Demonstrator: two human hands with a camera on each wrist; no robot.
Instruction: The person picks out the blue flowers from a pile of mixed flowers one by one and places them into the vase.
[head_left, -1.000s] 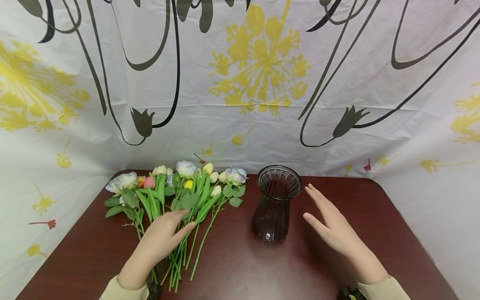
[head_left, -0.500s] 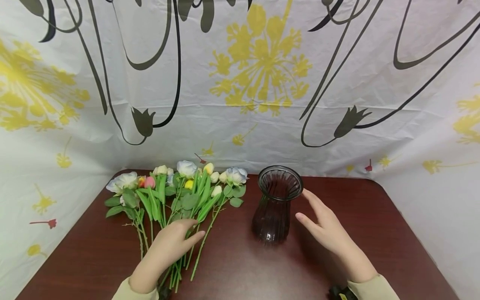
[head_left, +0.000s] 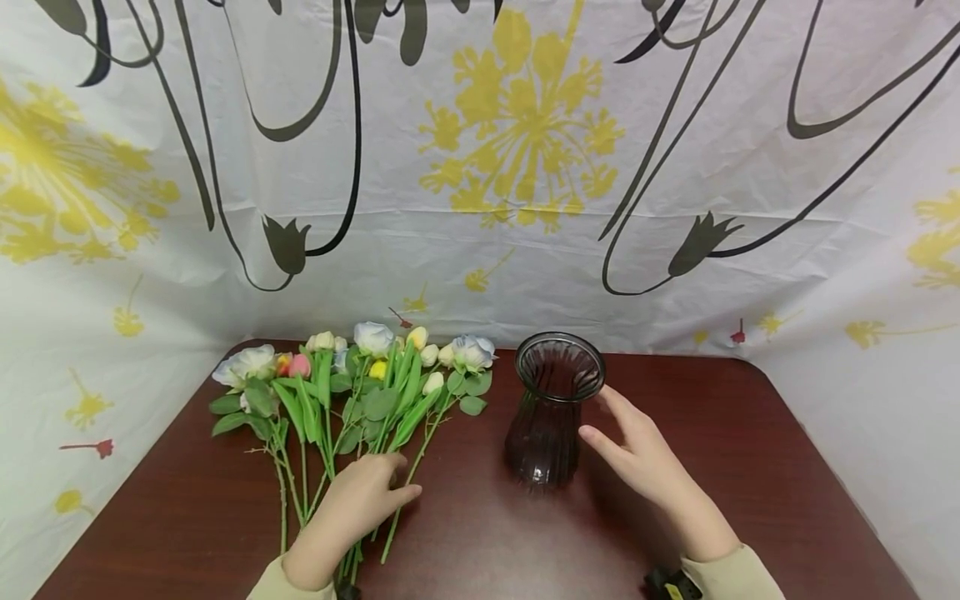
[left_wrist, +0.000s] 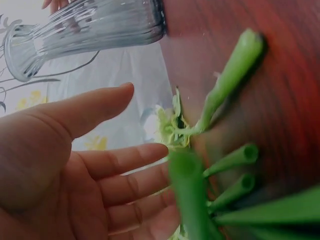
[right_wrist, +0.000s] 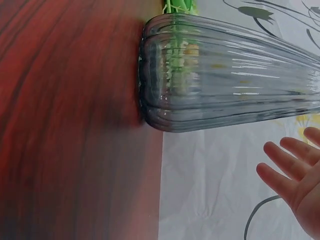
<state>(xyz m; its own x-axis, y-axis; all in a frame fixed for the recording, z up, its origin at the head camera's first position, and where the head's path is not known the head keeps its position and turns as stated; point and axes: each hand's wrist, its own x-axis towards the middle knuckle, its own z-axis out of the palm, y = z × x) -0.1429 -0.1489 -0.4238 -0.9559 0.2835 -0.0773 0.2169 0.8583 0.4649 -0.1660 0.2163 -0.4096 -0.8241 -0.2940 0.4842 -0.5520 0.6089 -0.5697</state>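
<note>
A dark, ribbed glass vase (head_left: 547, 433) with a flared rim stands upright right of the middle of the table. Beside its right side is my right hand (head_left: 645, 450), thumb apart and fingertips at the neck in the head view. The right wrist view shows the fingers (right_wrist: 285, 170) spread loosely. Artificial flowers (head_left: 375, 400) lie to the left, white, pale blue, yellow and pink blooms at the far end. My left hand (head_left: 352, 504) is over their green stems. In the left wrist view its relaxed fingers (left_wrist: 125, 160) extend by several cut stem ends (left_wrist: 240, 185), gripping none.
The dark red-brown table (head_left: 720, 433) reaches back to a white cloth (head_left: 480, 275) printed with yellow and grey flowers, which also hangs along both sides. A loose stem (head_left: 408, 517) lies at the bunch's right edge, toward the vase.
My right hand has moved left, up to the side of the vase. My left hand has shifted right and nearer to me over the stems. Vase and flowers have stayed in place.
</note>
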